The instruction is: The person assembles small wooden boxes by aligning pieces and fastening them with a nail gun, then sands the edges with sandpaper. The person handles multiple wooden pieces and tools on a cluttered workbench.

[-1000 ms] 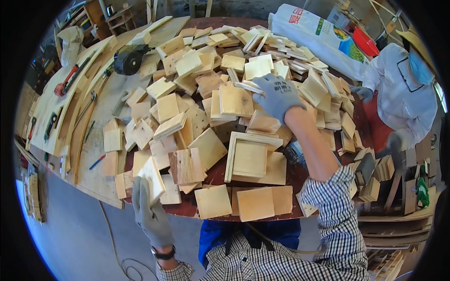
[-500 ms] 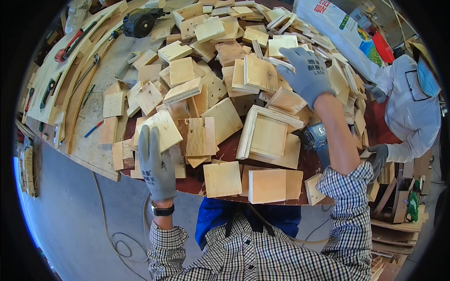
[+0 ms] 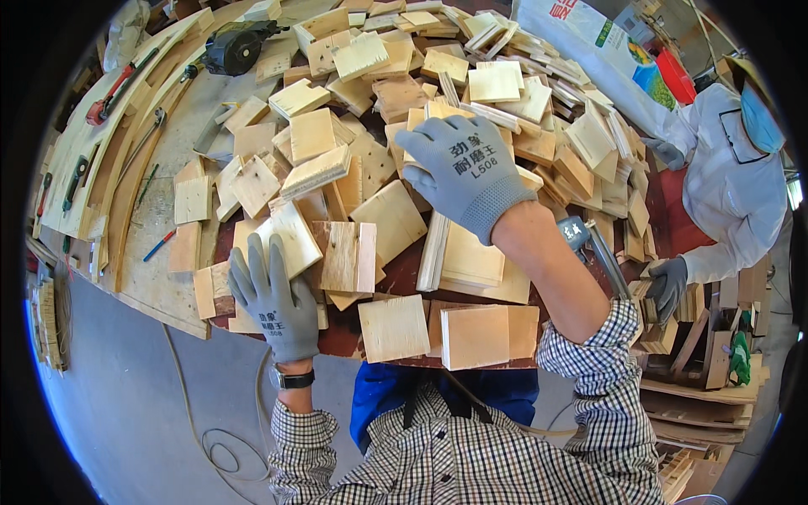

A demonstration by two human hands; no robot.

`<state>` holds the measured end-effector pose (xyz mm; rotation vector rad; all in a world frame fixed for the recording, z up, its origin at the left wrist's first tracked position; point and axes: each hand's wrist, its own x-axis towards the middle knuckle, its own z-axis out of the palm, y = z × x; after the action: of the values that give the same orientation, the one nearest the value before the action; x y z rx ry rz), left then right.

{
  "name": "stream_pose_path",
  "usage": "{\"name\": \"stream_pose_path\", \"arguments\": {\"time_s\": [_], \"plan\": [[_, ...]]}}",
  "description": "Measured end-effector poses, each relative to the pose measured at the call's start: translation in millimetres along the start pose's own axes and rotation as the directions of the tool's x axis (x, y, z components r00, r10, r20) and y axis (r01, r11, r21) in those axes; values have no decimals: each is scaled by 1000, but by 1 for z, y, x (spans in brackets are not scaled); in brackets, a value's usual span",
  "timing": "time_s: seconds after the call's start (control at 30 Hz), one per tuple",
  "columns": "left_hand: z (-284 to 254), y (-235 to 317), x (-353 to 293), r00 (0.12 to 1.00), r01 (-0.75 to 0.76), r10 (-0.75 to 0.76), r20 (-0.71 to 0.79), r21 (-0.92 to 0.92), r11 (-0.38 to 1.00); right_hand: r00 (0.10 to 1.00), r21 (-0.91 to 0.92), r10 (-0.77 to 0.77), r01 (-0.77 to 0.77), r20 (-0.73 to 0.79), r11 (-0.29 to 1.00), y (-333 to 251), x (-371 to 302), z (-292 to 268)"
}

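Small squarish plywood blocks lie in a large heap on a dark red tabletop [image 3: 341,338]. My left hand [image 3: 276,299], in a grey coated glove, rests at the near left of the heap. Its fingers are extended and apart, touching the edge of a pale plywood block [image 3: 291,238]. My right hand [image 3: 465,171], gloved alike, reaches over the middle of the heap. Its fingers bend round a plywood block [image 3: 444,110], which the hand mostly covers; the thumb is hidden. Just below this hand lies a stack of larger plywood pieces [image 3: 473,255].
A blue-grey power tool [image 3: 574,232] sits beside my right forearm. Pliers-like red-handled tool [image 3: 99,111], long wooden strips [image 3: 126,181] and a dark power tool [image 3: 232,49] lie at left. A co-worker in white [image 3: 730,181] stands at right; a white sack [image 3: 589,50] lies behind.
My right hand has moved left and nearer, from open above the far blocks to bent over a block mid-heap. My left hand's fingers have spread a little. The view has shifted slightly.
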<state>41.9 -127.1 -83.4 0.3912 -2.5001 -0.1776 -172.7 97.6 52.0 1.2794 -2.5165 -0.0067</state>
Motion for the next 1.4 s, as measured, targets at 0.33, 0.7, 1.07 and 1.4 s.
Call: {"name": "stream_pose_path", "arguments": {"time_s": [0.33,0.7,1.07,1.4], "plan": [[-4,6,4,999,30,-32,-12,-138,990,995,-67,47,-41,86,997,4,3,-4],[2,-1,-4,989,135,-148,-21,-296,946,980,-81,181,-175,77,981,46,9,-22],[2,-5,-7,985,164,-174,-12,-287,944,785,-213,549,-506,286,836,238,4,4],[-2,1,-3,988,143,-151,-14,-244,959,701,-251,631,-579,333,776,223,-8,11]]}}
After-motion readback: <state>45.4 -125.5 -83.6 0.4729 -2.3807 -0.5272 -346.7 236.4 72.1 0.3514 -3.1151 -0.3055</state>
